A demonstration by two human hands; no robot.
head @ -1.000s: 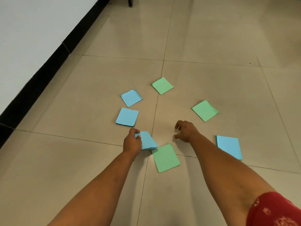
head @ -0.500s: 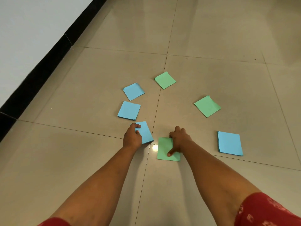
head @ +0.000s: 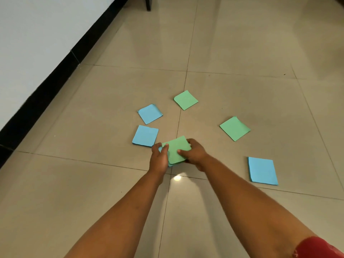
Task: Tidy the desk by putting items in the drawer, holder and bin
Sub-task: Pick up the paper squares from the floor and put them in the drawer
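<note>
Altogether, three blue pads [head: 145, 135], two green pads [head: 235, 128] lie loose; hands [head: 193, 154] grip another.

- Both forearms reach fwd toward 12 o'clock, converging w/ hands side by side, nearly touching.
- Left hand [head: 158, 156]: back facing up, thumb curled over top of a green paper stack [head: 176, 149], gripping its 9 o'clock edge.
- Right hand [head: 193, 153]: fingers curled round the stack's 3 o'clock edge, thumb pressed on top.
- Red sleeve [head: 316, 247] on right upper arm.
</note>
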